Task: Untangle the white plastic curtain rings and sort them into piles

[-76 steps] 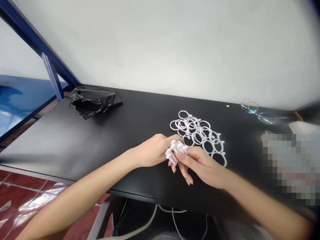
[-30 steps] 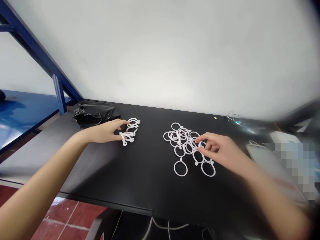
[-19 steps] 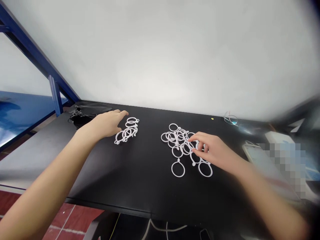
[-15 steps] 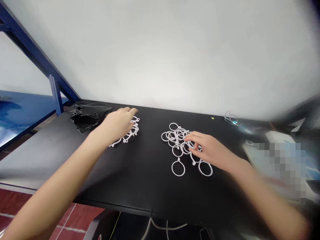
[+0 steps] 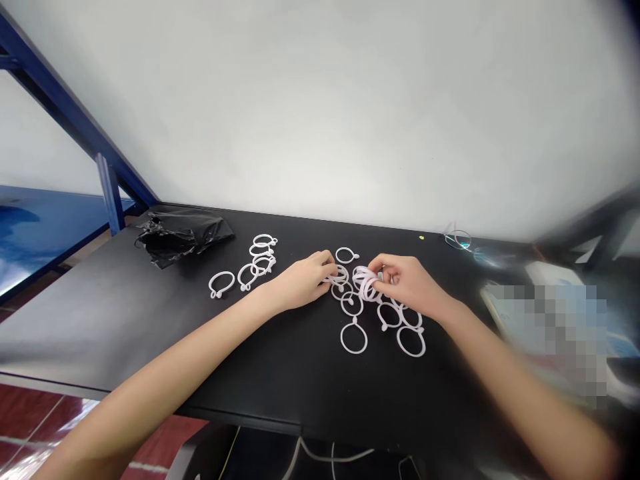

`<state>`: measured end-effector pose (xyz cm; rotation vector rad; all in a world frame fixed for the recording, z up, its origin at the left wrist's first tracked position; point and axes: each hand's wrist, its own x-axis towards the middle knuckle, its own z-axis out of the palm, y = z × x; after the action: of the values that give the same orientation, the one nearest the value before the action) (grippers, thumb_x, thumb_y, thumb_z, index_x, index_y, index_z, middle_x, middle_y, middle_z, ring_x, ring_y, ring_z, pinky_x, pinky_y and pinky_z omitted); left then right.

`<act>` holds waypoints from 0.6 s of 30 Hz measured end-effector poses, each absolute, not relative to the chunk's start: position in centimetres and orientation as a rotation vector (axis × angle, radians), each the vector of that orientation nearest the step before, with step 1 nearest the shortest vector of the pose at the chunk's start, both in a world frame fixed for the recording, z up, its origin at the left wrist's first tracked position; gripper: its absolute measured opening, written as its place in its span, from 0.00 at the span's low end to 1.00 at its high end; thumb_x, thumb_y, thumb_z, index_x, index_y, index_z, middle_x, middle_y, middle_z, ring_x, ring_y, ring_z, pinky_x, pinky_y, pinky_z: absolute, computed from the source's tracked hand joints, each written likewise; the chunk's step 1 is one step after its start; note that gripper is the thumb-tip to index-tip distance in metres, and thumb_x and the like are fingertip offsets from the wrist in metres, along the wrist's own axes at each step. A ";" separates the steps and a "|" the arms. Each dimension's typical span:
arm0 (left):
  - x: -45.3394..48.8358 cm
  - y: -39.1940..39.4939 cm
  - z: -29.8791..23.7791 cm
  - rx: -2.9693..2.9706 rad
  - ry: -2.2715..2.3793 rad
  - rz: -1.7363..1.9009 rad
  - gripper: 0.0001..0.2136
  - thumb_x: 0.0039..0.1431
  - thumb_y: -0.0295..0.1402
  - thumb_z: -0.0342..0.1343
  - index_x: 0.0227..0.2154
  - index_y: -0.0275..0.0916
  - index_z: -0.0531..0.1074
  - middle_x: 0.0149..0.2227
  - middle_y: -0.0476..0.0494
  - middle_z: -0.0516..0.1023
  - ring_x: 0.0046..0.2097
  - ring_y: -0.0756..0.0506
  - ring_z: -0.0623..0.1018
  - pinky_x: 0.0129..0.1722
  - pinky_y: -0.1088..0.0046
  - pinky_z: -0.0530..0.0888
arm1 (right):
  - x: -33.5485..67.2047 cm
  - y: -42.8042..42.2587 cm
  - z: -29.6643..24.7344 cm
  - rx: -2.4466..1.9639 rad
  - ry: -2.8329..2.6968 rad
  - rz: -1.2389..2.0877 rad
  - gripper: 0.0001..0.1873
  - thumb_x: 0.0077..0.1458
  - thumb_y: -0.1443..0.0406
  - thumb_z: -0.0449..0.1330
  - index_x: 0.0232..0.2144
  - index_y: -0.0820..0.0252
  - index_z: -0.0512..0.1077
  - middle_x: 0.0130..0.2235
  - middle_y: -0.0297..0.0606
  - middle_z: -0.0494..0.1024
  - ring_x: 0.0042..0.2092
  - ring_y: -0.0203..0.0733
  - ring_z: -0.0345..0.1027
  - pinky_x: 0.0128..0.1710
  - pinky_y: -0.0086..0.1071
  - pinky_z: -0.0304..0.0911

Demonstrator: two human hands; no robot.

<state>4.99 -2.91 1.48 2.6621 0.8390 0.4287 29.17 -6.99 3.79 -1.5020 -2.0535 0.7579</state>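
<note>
Several white plastic curtain rings (image 5: 354, 352), each with a small eyelet, lie in a loose pile between and below my hands. My right hand (image 5: 413, 285) is closed on a bunch of curtain rings (image 5: 367, 287), thumb and fingers pinching them at the pile's upper part. At the pile's left edge, my left hand (image 5: 306, 280) has its thumb and fingers closed around a curtain ring (image 5: 341, 273); how many it grips is partly hidden. Further left, a second group of curtain rings (image 5: 262, 256) overlaps in a row, with one ring (image 5: 233, 280) lying apart.
A crumpled black plastic bag (image 5: 193, 233) rests at the back left of the black table (image 5: 300, 380). Eyeglasses (image 5: 459, 240) lie at the back right, near a small yellow bit (image 5: 421, 237). A blurred pale object (image 5: 505, 320) is at the right. A white wall stands behind.
My left hand has moved right, from the left group of rings to the pile. My right hand has gathered a bunch of rings and closed on them.
</note>
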 end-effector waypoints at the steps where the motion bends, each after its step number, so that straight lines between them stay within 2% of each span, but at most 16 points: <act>1: 4.8 -3.0 1.7 2.635 0.862 0.486 0.09 0.61 0.26 0.49 0.42 0.37 0.72 0.48 0.38 0.68 0.46 0.43 0.71 0.44 0.66 0.72 | 29.3 -7.0 3.8 -1.498 -1.930 0.837 0.05 0.49 0.66 0.62 0.32 0.60 0.73 0.23 0.28 0.69 0.22 0.30 0.57 0.24 0.28 0.54; 3: 4.6 -3.4 2.4 2.581 0.926 0.593 0.06 0.58 0.28 0.53 0.37 0.37 0.73 0.50 0.37 0.67 0.50 0.40 0.69 0.49 0.60 0.70 | 29.3 -6.9 3.9 -1.465 -1.700 1.006 0.15 0.46 0.63 0.66 0.38 0.60 0.73 0.28 0.31 0.72 0.22 0.30 0.59 0.22 0.28 0.54; 5: 4.5 -3.9 3.1 2.488 0.977 0.643 0.02 0.55 0.30 0.57 0.31 0.38 0.72 0.48 0.39 0.69 0.50 0.39 0.68 0.51 0.57 0.67 | 29.2 -6.9 4.1 -1.433 -1.528 1.189 0.22 0.43 0.61 0.70 0.42 0.60 0.72 0.30 0.33 0.73 0.22 0.29 0.59 0.19 0.26 0.51; 7: 4.4 -4.3 3.5 2.327 0.997 0.640 0.02 0.53 0.29 0.56 0.27 0.38 0.69 0.40 0.43 0.72 0.43 0.43 0.70 0.46 0.62 0.68 | 29.0 -7.0 4.3 -1.420 -1.413 1.339 0.26 0.42 0.59 0.71 0.44 0.60 0.71 0.29 0.31 0.72 0.20 0.26 0.54 0.16 0.24 0.44; 9: 4.4 -4.7 3.5 2.126 0.983 0.644 0.03 0.53 0.28 0.55 0.28 0.38 0.66 0.31 0.49 0.71 0.35 0.47 0.70 0.39 0.68 0.68 | 28.8 -7.3 4.4 -1.410 -1.346 1.380 0.28 0.41 0.59 0.72 0.45 0.60 0.71 0.29 0.31 0.72 0.19 0.24 0.50 0.15 0.23 0.40; 13: 4.5 -5.2 2.7 1.633 0.895 0.645 0.12 0.53 0.30 0.58 0.40 0.40 0.64 0.24 0.56 0.70 0.28 0.51 0.69 0.34 0.73 0.65 | 28.1 -8.3 4.1 -1.370 -1.383 1.195 0.28 0.42 0.59 0.72 0.45 0.60 0.70 0.30 0.35 0.76 0.23 0.30 0.62 0.17 0.24 0.50; 15: 4.8 -5.6 2.5 1.360 0.819 0.645 0.15 0.54 0.31 0.59 0.44 0.39 0.64 0.25 0.54 0.73 0.30 0.51 0.73 0.37 0.72 0.67 | 27.7 -8.9 3.9 -1.339 -1.477 1.055 0.25 0.45 0.60 0.71 0.45 0.59 0.71 0.30 0.35 0.77 0.24 0.32 0.64 0.20 0.27 0.56; 18: 5.2 -6.2 2.5 1.153 0.739 0.674 0.14 0.57 0.33 0.59 0.45 0.38 0.67 0.29 0.48 0.79 0.37 0.48 0.77 0.47 0.67 0.67 | 27.4 -9.7 3.7 -1.334 -1.639 0.769 0.21 0.50 0.63 0.67 0.46 0.58 0.71 0.30 0.33 0.76 0.23 0.31 0.61 0.23 0.29 0.60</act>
<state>5.17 -6.16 2.49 1.1532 0.7391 0.6745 27.39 -9.70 3.66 -1.3335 -1.6385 0.7694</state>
